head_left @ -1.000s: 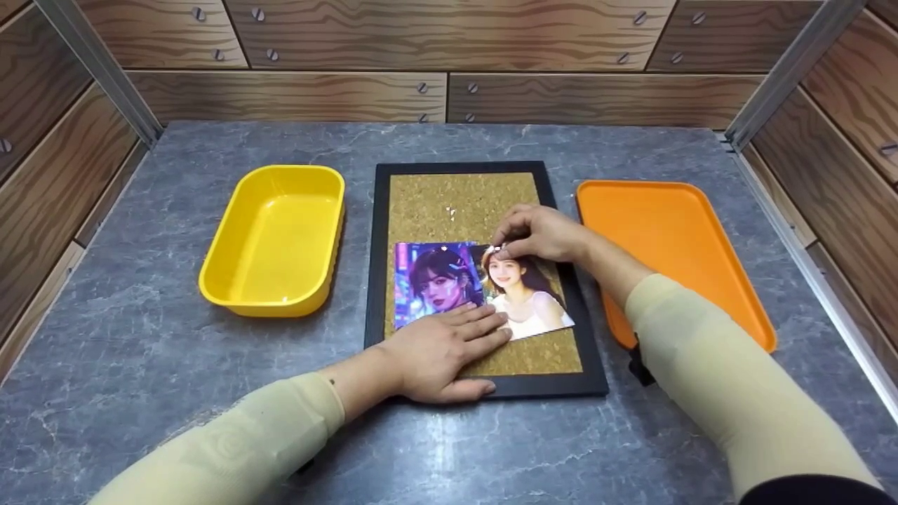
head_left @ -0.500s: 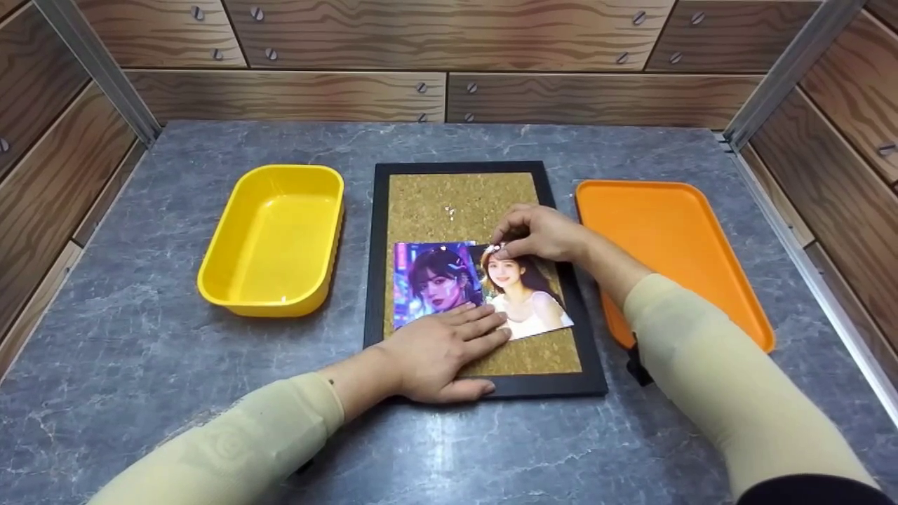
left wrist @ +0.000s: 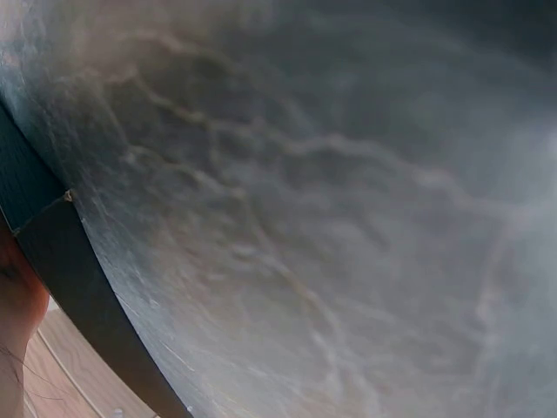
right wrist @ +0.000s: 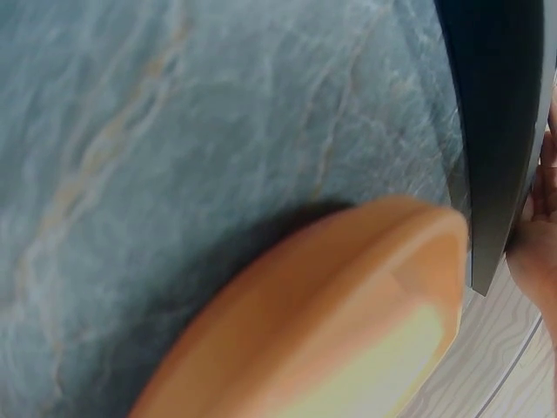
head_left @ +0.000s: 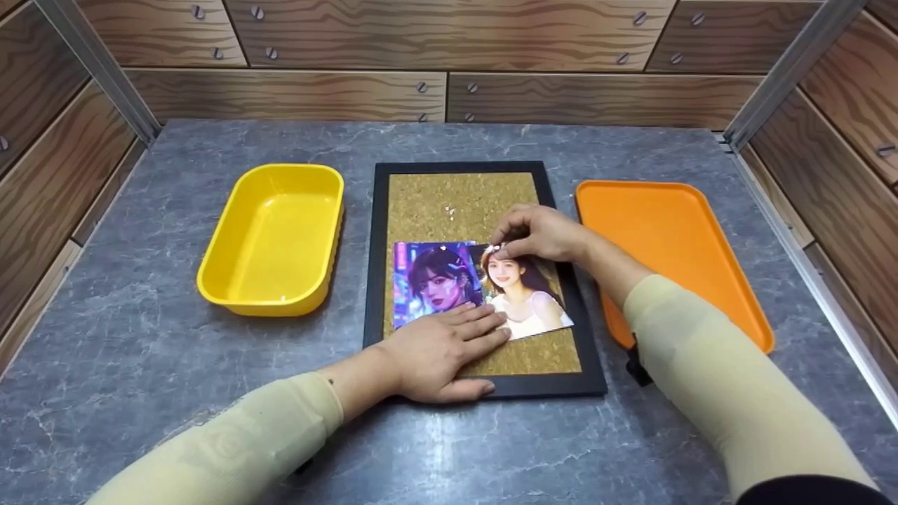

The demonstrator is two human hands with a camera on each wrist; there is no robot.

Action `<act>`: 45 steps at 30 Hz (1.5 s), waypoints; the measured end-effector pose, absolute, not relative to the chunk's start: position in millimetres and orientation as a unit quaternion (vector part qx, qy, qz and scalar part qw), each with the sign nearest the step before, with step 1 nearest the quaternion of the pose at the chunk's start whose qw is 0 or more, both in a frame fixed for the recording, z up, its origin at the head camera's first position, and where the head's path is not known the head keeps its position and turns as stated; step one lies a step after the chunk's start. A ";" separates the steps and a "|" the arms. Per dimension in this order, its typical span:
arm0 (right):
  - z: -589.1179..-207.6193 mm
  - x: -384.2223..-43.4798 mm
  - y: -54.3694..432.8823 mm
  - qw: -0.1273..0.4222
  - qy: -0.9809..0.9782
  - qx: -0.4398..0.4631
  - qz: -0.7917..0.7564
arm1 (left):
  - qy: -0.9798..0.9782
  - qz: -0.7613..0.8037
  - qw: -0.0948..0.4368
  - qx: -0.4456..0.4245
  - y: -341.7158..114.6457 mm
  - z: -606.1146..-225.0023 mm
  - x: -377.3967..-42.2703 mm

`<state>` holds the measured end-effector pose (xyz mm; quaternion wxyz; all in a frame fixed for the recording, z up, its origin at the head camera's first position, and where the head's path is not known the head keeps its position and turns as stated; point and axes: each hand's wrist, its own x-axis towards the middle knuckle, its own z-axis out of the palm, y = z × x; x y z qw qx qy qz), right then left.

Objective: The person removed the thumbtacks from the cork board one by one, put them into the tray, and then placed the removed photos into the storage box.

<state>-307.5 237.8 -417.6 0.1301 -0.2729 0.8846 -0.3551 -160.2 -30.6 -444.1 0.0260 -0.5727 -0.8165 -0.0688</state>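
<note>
A cork board (head_left: 484,355) in a black frame lies on the table, with two photos side by side on it. One is a purple neon portrait photo (head_left: 435,280); the other, a portrait in white (head_left: 530,312), sits slightly tilted. My left hand (head_left: 442,354) rests flat with straight fingers across the lower parts of both photos, its thumb on the frame's near edge. At the top of the tilted photo my right hand (head_left: 544,233) pinches a small shiny pushpin (head_left: 497,247), mostly hidden by thumb and forefinger. Another small pushpin (head_left: 443,248) shows on the purple photo's top edge.
Several tiny shiny bits (head_left: 450,212) sit on the upper cork. Left of the board stands a yellow bin (head_left: 270,306); an orange tray (head_left: 666,231) lies to the right, partly under the right forearm. Wood-patterned panels (head_left: 449,35) wall the marbled table (head_left: 175,372).
</note>
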 end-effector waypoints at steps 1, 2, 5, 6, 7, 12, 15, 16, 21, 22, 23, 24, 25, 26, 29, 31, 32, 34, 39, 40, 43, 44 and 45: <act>-417.5 -307.6 237.6 0.130 0.885 -0.274 -0.354 | -0.817 -0.068 0.025 -0.572 -30.7 -443.8 -160.1; -417.6 -307.7 237.4 0.130 0.885 -0.275 -0.353 | -0.817 -0.067 0.024 -0.572 -30.9 -443.6 -160.0; -417.8 -308.0 237.3 0.130 0.886 -0.273 -0.351 | -0.818 -0.066 0.021 -0.571 -31.0 -443.3 -160.0; -417.9 -308.3 237.2 0.129 0.886 -0.273 -0.351 | -0.818 -0.064 0.023 -0.571 -31.1 -443.6 -160.0; -418.1 -308.6 237.0 0.129 0.887 -0.272 -0.351 | -0.818 -0.064 0.023 -0.571 -31.2 -443.6 -160.2; -418.6 -309.6 235.9 0.130 0.886 -0.274 -0.350 | -0.819 -0.063 0.029 -0.570 -32.0 -444.5 -160.2; -418.8 -309.7 236.0 0.130 0.887 -0.273 -0.350 | -0.818 -0.065 0.031 -0.571 -32.1 -445.1 -160.1; -418.9 -309.6 236.2 0.130 0.887 -0.273 -0.350 | -0.817 -0.065 0.032 -0.572 -32.0 -445.3 -160.1; -419.3 -308.8 237.2 0.130 0.887 -0.273 -0.349 | -0.817 -0.065 0.029 -0.572 -31.4 -445.0 -159.7; -419.3 -308.6 237.4 0.131 0.886 -0.274 -0.350 | -0.818 -0.065 0.027 -0.572 -31.2 -444.9 -159.7; -419.4 -308.3 237.5 0.131 0.886 -0.274 -0.352 | -0.818 -0.065 0.024 -0.571 -31.1 -444.6 -159.6; -419.4 -308.0 237.5 0.132 0.884 -0.274 -0.354 | -0.818 -0.066 0.022 -0.571 -31.0 -444.5 -159.5; -419.5 -307.8 237.5 0.132 0.883 -0.274 -0.356 | -0.818 -0.066 0.020 -0.571 -30.9 -444.4 -159.5; -419.6 -307.6 237.5 0.133 0.882 -0.274 -0.359 | -0.818 -0.067 0.018 -0.571 -30.9 -444.3 -159.4; -419.6 -307.5 237.1 0.132 0.879 -0.275 -0.366 | -0.818 -0.070 0.018 -0.571 -31.0 -444.1 -159.4; -419.8 -307.8 236.9 0.131 0.879 -0.276 -0.366 | -0.818 -0.070 0.020 -0.571 -31.2 -444.2 -159.4; -419.9 -308.1 236.9 0.130 0.879 -0.276 -0.366 | -0.817 -0.070 0.022 -0.571 -31.3 -444.2 -159.5; -419.9 -308.6 236.9 0.128 0.880 -0.277 -0.363 | -0.817 -0.071 0.023 -0.572 -31.5 -444.4 -159.7; -419.2 -309.3 237.6 0.127 0.884 -0.274 -0.356 | -0.817 -0.068 0.023 -0.572 -31.6 -444.3 -160.2; -419.0 -309.2 237.8 0.127 0.885 -0.272 -0.355 | -0.817 -0.067 0.022 -0.572 -31.5 -444.2 -160.3; -418.4 -308.8 238.2 0.129 0.887 -0.270 -0.353 | -0.818 -0.065 0.021 -0.571 -31.0 -444.5 -160.4; -418.3 -308.7 238.2 0.129 0.887 -0.270 -0.353 | -0.818 -0.065 0.020 -0.571 -30.7 -444.5 -160.4; -418.3 -308.6 238.3 0.129 0.886 -0.270 -0.353 | -0.818 -0.064 0.020 -0.571 -30.6 -444.5 -160.4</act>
